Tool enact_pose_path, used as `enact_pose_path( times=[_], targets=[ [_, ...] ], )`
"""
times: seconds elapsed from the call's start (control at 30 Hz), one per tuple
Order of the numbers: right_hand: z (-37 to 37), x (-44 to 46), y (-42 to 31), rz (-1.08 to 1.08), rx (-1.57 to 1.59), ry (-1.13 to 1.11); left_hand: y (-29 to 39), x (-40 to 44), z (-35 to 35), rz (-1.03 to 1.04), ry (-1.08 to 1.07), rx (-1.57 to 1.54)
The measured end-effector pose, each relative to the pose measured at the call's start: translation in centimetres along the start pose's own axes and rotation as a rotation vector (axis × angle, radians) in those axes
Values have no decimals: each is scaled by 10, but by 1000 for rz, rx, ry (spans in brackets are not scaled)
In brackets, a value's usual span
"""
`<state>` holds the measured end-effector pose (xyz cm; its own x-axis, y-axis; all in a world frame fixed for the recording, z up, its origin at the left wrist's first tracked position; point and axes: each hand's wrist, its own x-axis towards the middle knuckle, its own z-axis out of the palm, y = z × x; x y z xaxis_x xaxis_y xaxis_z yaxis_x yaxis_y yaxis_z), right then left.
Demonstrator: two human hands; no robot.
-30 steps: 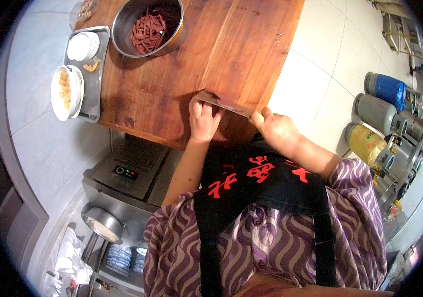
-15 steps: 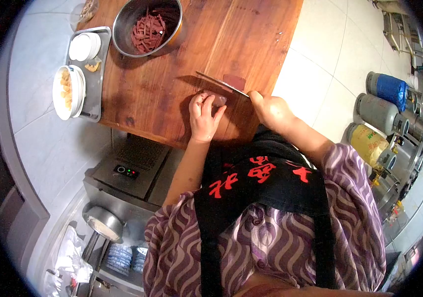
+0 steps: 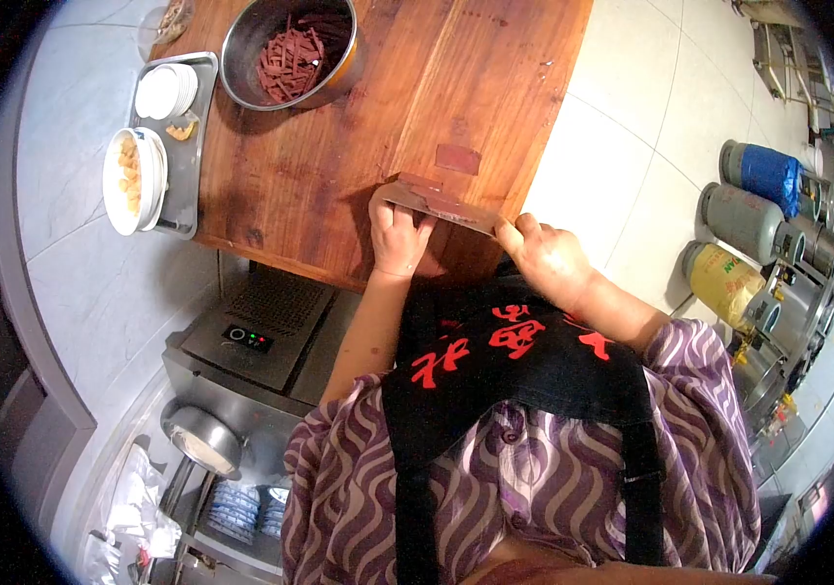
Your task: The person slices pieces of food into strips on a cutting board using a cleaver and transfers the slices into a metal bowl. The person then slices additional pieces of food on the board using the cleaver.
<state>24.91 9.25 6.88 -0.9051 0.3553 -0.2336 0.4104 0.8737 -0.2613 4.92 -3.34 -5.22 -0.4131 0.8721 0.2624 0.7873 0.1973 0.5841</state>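
My right hand is wrapped round the handle of a cleaver, whose blade points left across the wooden table. Behind that blade, my left hand has its fingertips bent down close to the metal; what they press on is mostly hidden. Dark red material shows along the far side of the blade. Just beyond it, a flat dark red slice lies on the wood. Farther back at the left stands a metal bowl with many dark red strips inside.
A metal tray at the table's left edge holds small white plates and white bowls with yellow pieces. Below is a steel appliance. Gas cylinders stand on the floor at the right.
The cleaver was lifted away from my left hand half a second ago and is now back down against its fingertips. The flat slice now lies apart, beyond the blade.
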Motion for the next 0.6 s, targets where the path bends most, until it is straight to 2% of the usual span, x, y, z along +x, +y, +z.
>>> enact_pose_path(
  times=[0.6],
  targets=[
    [-14,14,-5,25,21,-152,2,2,-3,-27,-47,-2]
  ],
)
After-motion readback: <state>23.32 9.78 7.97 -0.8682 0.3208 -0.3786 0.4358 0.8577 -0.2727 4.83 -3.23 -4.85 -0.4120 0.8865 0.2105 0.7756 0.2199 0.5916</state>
